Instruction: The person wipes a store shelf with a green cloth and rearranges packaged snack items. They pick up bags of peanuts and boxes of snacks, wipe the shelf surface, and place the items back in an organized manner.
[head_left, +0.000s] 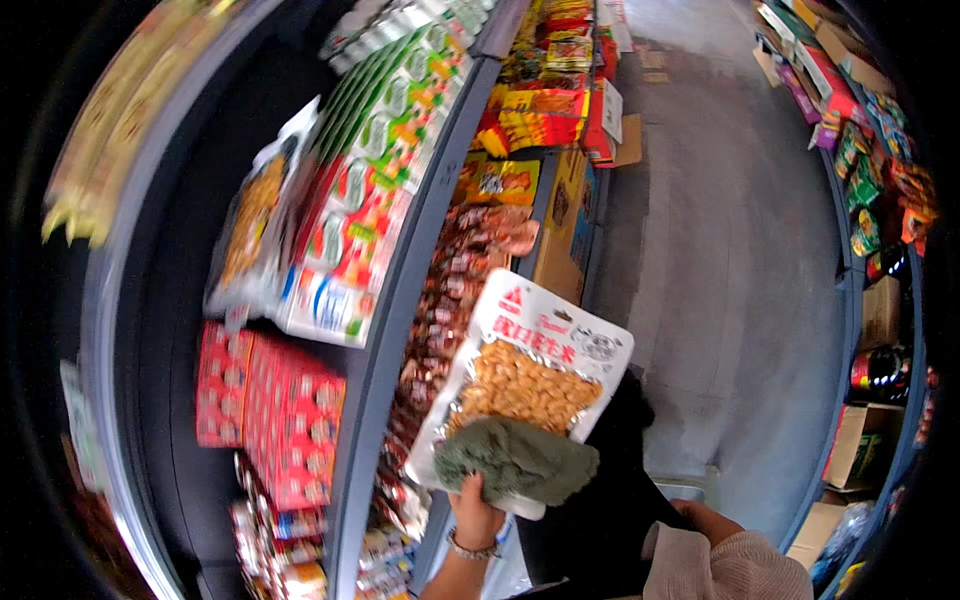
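My left hand (478, 514), with a beaded bracelet at the wrist, grips a folded grey-green cloth (514, 459) and a white-edged bag of peanuts (536, 375) together. The cloth lies over the lower part of the bag, whose clear window shows the nuts. At the lower right my right hand (705, 521) is partly seen below a light knitted sleeve; its fingers are hidden behind dark clothing.
A shelf on the left holds green and red packs (375, 172), a clear snack bag (255, 232) and red boxes (292, 412). Dark red packets (442, 307) fill a lower shelf. Beyond the aisle floor (720, 225), a right shelf holds snack bags (862, 176) and cartons (859, 450).
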